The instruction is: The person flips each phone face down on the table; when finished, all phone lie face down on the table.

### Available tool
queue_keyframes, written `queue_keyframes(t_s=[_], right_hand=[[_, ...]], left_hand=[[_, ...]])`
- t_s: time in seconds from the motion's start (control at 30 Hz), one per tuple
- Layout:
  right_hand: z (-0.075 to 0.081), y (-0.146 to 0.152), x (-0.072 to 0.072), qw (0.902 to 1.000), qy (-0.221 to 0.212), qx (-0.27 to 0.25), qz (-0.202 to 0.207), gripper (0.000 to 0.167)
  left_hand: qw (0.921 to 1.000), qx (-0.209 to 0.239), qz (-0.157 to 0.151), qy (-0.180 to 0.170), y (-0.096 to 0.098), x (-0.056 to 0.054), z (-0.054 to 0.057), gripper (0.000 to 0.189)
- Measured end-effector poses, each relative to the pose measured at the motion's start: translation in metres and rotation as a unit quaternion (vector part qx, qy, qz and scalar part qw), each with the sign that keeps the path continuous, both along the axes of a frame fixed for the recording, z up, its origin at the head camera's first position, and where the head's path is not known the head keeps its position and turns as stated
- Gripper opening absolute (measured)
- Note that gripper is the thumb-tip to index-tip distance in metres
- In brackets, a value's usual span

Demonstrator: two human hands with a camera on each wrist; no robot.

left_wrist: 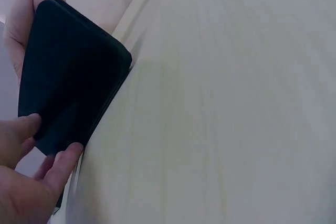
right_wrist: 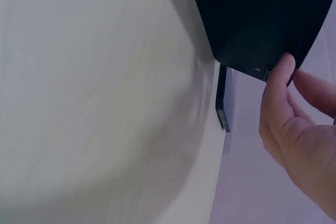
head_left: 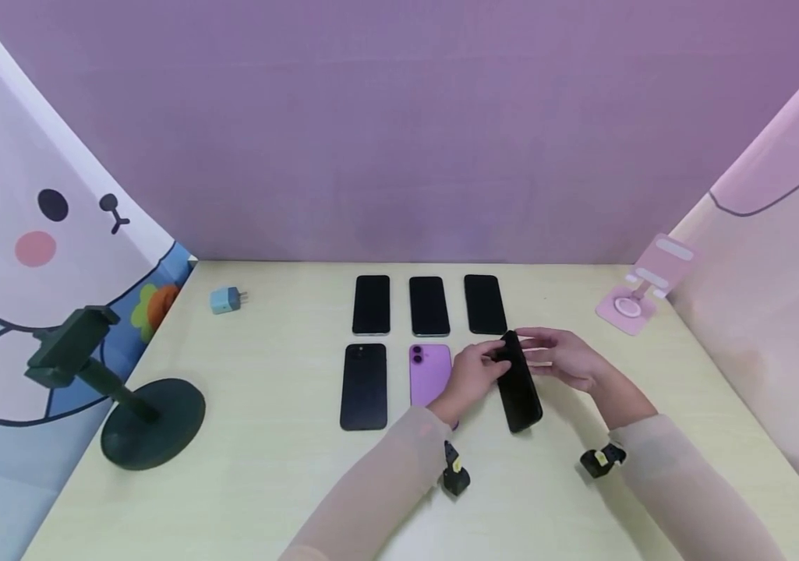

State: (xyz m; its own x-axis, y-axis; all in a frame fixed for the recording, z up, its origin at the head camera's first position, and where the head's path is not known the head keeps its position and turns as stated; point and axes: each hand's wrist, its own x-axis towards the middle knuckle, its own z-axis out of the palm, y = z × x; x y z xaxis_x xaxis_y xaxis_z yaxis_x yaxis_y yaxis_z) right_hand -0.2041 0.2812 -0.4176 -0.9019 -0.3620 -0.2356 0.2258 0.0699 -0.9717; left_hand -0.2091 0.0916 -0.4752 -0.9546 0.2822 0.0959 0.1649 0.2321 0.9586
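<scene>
A black phone (head_left: pixel 521 397) is tilted over the table with its lower end toward the person. My left hand (head_left: pixel 472 374) pinches its upper left side, the thumb on the dark face seen in the left wrist view. From the right, my right hand (head_left: pixel 563 358) reaches its upper end with fingers fairly straight. In the right wrist view one fingertip (right_wrist: pixel 286 61) touches the corner near a small lens, the thumb beside the edge. A purple phone (head_left: pixel 427 360) lies face down under the left wrist, partly hidden; left of it is a dark phone (head_left: pixel 364 387).
Three black phones (head_left: pixel 371 305) (head_left: pixel 429 306) (head_left: pixel 485 304) lie in a back row. A blue charger plug (head_left: pixel 225 300) sits at the back left, a dark green stand (head_left: pixel 153 436) at the left edge. The pink phone stand (head_left: pixel 627 306) is at the back right, before the purple wall.
</scene>
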Motion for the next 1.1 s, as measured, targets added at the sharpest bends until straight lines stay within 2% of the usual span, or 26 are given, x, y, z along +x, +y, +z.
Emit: queue_keyframes(t_s=[0.07, 0.17, 0.3, 0.7, 0.83, 0.97, 1.1], right_hand=[[0.000, -0.002, 0.001, 1.0000, 0.002, 0.007, 0.002, 0.054], [0.000, -0.005, 0.003, 0.9999, 0.005, 0.011, 0.005, 0.056], [-0.001, -0.006, 0.004, 0.9999, 0.007, 0.011, 0.005, 0.058], [-0.002, -0.010, 0.003, 1.0000, 0.005, 0.000, 0.002, 0.057], [-0.004, -0.013, 0.003, 1.0000, 0.008, 0.005, 0.002, 0.057], [-0.011, -0.016, 0.001, 0.9997, 0.015, 0.017, 0.006, 0.057], [-0.016, -0.018, 0.002, 0.9989, 0.015, 0.045, 0.004, 0.054]], left_hand=[[0.9982, 0.052, -0.002, -0.028, 0.002, 0.001, -0.001, 0.036], [0.9916, 0.111, 0.003, -0.066, 0.003, 0.002, 0.000, 0.035], [0.9878, 0.136, 0.010, -0.075, 0.004, 0.004, 0.002, 0.034], [0.9855, 0.152, 0.023, -0.072, 0.002, 0.004, 0.010, 0.034], [0.9852, 0.151, 0.031, -0.075, 0.000, 0.003, 0.013, 0.040], [0.9915, 0.112, 0.028, -0.060, -0.002, 0.003, 0.016, 0.046], [0.9970, 0.062, 0.023, -0.040, -0.006, 0.001, 0.017, 0.040]])
